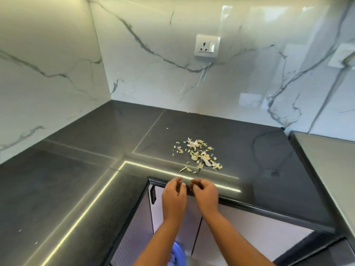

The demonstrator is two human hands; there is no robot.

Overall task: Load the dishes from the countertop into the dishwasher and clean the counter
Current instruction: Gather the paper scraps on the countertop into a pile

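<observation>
Both hands, left hand (173, 196) and right hand (206, 194), curl fingertips hidden over counter edge (249, 207).

Dark glossy countertop (80, 189) — pale peel scraps (197, 155) scattered (loose pile) on it.

Bare forearms extended forward side by side; left hand (173, 196) and right hand (206, 194) close together, backs up, fingers curled downward, fingertips nearly meeting; grasp indeterminate.

Blue object (177, 254): cut off at bottom edge, partly behind forearms, blurred; kind cannot be told.
</observation>
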